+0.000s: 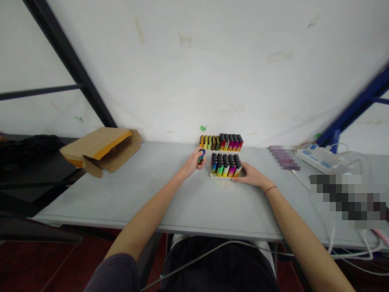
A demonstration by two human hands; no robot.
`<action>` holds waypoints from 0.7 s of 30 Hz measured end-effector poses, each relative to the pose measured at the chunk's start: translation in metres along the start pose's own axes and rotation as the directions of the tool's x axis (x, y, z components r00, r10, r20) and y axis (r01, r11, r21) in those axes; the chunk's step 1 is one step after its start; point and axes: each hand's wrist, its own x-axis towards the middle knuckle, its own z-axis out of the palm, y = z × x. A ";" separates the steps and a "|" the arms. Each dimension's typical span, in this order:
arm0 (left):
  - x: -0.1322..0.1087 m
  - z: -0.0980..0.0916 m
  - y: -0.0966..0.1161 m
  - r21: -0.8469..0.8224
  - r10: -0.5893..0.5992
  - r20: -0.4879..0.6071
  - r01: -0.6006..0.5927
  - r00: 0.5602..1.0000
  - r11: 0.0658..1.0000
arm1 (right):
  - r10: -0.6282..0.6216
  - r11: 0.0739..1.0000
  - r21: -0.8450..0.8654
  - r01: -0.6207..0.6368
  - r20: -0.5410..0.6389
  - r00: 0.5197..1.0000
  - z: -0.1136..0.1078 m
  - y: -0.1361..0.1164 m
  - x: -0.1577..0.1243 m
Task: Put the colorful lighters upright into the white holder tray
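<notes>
Blue lighter [201, 155], gripped by left hand [193, 163], could be bumped into packed lighters [225, 166] touched by flat right hand [251, 175], toppling them

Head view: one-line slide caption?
Left hand holds a blue lighter; right hand touches a lighter tray on grey table.

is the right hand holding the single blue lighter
No, the blue lighter is in the left hand, while the right hand rests against the near block of lighters.
</notes>
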 end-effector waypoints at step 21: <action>-0.008 -0.008 0.006 0.671 0.166 0.367 -0.385 0.915 0.634 | -0.014 1.000 0.019 0.015 -0.004 1.000 0.001 -0.002 0.001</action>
